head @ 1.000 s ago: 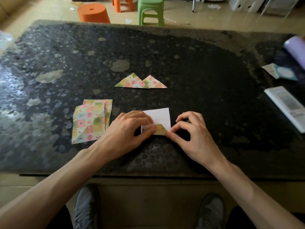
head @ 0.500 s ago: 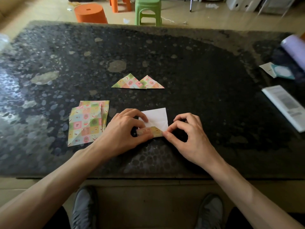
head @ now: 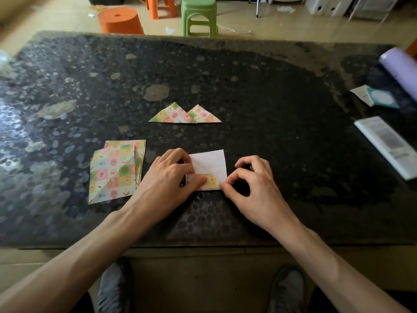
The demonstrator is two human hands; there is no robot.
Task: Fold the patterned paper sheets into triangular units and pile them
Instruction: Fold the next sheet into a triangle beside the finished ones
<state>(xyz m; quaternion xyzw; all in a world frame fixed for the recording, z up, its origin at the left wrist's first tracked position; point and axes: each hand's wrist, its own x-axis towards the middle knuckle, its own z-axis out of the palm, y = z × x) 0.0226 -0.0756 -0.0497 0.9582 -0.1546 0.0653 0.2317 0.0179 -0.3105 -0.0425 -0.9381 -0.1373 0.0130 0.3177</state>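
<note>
Near the front edge of the table [head: 282, 105], I am watching the left hand [head: 168, 177] pressing thumb and fingers onto the white-side-up sheet [head: 208, 163], pinning its turned-up patterned strip. The right hand [head: 252, 184] is pinching that strip's right corner. I am judging this an early fold of a third unit: two finished triangles [head: 178, 115] are lying beyond, and a stack [head: 115, 170] is waiting at the left. Next, the crease is needing a firm, aligned press.
</note>
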